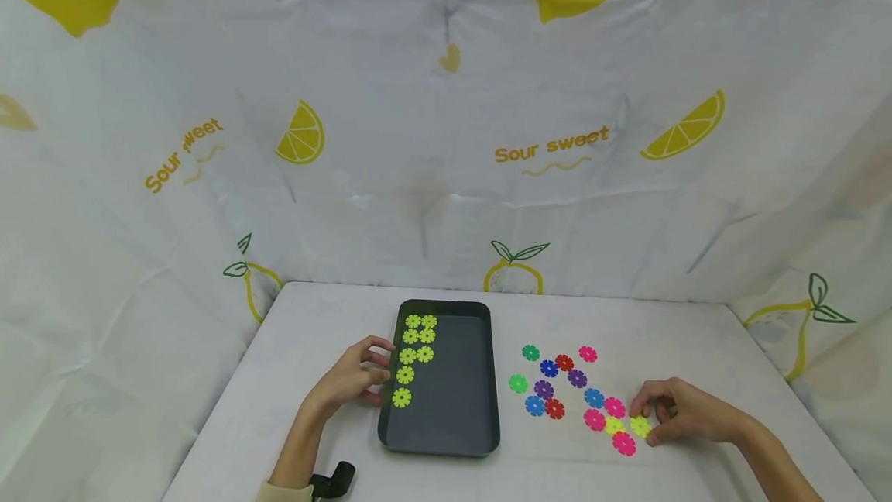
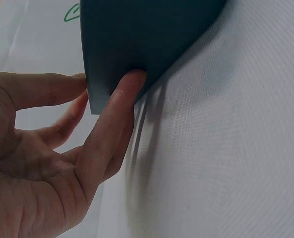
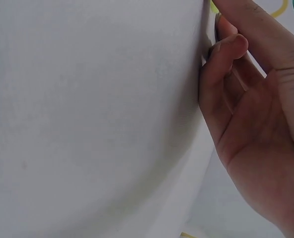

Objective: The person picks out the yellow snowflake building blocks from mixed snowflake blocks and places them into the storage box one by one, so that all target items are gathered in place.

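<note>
A dark grey baking tray (image 1: 460, 378) stands on the table with several yellow-green interlocking discs (image 1: 405, 375) lined up along its left side. My left hand (image 1: 355, 374) holds the tray's left wall; in the left wrist view, fingertips (image 2: 133, 79) press against the tray's outer side (image 2: 132, 39). Over on the right, my right hand (image 1: 690, 413) pinches a yellow-green interlocking disc (image 1: 639, 426) between thumb and forefinger. That disc shows only as a sliver (image 3: 214, 7) in the right wrist view. Beside it lie pink discs (image 1: 623, 443) and another yellow-green disc (image 1: 614, 425).
Between tray and right hand are scattered green (image 1: 518, 383), blue (image 1: 549, 368), purple (image 1: 577, 378) and red discs (image 1: 554, 408). A black object (image 1: 341, 479) is at the left wrist. A lemon-printed white cloth (image 1: 418, 138) hangs behind the white table (image 1: 557, 471).
</note>
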`<state>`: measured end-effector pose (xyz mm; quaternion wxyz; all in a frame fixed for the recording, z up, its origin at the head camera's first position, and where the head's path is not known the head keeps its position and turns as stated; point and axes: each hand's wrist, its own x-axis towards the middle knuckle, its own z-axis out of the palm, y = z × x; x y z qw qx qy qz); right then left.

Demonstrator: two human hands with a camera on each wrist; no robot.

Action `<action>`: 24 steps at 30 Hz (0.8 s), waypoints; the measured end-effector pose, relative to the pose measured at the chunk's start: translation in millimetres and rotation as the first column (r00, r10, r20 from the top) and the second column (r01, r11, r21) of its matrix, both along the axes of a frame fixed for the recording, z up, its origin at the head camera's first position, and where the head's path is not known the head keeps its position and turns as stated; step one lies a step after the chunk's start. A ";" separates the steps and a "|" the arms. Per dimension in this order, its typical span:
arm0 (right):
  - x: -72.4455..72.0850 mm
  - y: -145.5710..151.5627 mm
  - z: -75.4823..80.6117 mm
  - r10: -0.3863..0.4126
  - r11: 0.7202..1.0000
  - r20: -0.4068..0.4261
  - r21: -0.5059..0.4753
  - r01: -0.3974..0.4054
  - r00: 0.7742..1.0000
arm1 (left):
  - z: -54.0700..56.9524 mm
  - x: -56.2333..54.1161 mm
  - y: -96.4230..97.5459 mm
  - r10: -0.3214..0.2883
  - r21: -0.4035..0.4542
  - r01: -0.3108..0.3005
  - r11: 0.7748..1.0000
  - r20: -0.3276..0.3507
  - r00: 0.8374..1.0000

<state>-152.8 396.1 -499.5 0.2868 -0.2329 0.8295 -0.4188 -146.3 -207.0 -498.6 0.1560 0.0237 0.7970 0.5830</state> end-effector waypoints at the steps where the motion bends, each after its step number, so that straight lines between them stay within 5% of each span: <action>1: 0.5 -0.2 0.8 -0.003 1.000 0.007 0.006 0.003 1.000 | 0.1 0.1 0.3 0.001 -0.001 -0.001 1.000 0.001 1.000; 16: 5.5 -8.9 10.4 -0.081 0.991 0.045 0.109 0.076 0.996 | -0.1 0.2 0.1 0.006 -0.001 -0.006 1.000 0.000 1.000; 24: 8.7 -9.0 10.9 -0.084 0.994 0.023 0.074 0.082 0.996 | -0.7 0.0 0.2 0.008 -0.001 -0.008 1.000 0.000 1.000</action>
